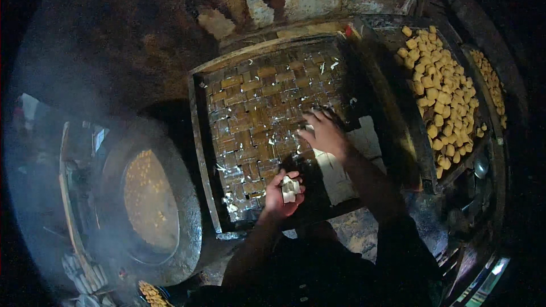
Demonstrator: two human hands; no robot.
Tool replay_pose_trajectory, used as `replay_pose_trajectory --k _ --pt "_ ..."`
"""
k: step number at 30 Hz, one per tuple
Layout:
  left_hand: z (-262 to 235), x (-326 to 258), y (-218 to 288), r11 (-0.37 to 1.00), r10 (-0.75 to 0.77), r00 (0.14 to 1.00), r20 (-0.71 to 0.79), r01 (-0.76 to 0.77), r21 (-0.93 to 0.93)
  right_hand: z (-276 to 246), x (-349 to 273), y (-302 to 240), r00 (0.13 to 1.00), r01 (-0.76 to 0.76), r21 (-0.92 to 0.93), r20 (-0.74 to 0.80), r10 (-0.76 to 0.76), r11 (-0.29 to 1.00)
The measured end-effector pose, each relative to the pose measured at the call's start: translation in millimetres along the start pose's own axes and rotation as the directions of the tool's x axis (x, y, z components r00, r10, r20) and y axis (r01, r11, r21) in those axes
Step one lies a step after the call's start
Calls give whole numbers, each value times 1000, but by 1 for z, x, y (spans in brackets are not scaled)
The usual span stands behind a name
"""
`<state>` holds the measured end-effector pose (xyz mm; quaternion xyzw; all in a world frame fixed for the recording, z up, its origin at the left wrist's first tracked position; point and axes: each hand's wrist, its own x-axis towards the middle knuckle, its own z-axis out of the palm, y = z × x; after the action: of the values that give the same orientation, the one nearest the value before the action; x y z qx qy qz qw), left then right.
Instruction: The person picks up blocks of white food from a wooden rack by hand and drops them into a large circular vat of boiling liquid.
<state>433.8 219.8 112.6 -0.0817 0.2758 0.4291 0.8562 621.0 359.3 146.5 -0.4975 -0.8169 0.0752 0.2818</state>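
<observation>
My left hand (277,199) is cupped palm up near the front of a wooden-framed tray, its fingers curled round several white tofu pieces (290,189). My right hand (327,135) reaches over the tray's middle with the fingers bent. A small pale piece of tofu (309,128) shows between its thumb and fingers, partly hidden. White tofu slabs (336,185) lie on the tray under and beside my right forearm, which covers part of them. White crumbs dot the woven bamboo mat (253,131) of the tray.
At the left, a large wok (190,216) holds yellowish pieces in liquid, with steam rising. Golden fried tofu cubes (441,96) fill a tray on the right; another batch (489,82) lies beyond it. A long wooden stick (69,193) stands at far left. A metal ladle (480,165) is at right.
</observation>
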Motion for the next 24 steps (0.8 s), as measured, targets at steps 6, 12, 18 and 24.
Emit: replay_pose_trajectory --k 6,12,18,24 --pt "4 -13 -5 998 27 995 -96 -33 -59 4 -6 9 971 103 -151 232 -66 983" --pt "-3 -8 -9 996 -13 997 -71 6 -87 6 11 2 910 -99 -219 376 177 971" --pt "-6 -4 -11 998 -23 1000 -3 23 -54 20 2 30 964 -24 -6 264 25 1000" --pt "3 -6 -11 997 -34 999 1 34 -63 -4 3 21 911 -81 58 410 50 995"
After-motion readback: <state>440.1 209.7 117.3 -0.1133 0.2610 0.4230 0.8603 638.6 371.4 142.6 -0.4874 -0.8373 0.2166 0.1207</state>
